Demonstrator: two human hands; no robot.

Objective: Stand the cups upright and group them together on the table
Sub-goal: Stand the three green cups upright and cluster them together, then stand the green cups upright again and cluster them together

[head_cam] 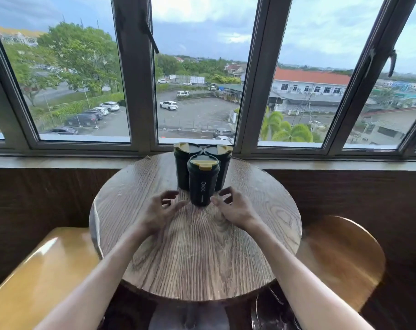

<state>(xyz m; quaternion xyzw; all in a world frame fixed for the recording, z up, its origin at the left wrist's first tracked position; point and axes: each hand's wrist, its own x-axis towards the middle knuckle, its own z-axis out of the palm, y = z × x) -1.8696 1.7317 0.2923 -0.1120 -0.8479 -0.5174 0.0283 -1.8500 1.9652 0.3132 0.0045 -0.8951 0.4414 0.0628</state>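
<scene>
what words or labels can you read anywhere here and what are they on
"OKK" in pale letters running vertically down the side of the front cup.
A small pale mark lower on the same cup: too small to read.
Rear left cup and rear right cup: no text shows.
White billboard outside the window: too far and blurred to read.

You see three dark green cups [200, 184] with yellow lid tabs. The front one has white letters. Your round bench [197, 253] is brown wood with wavy lines.
</scene>
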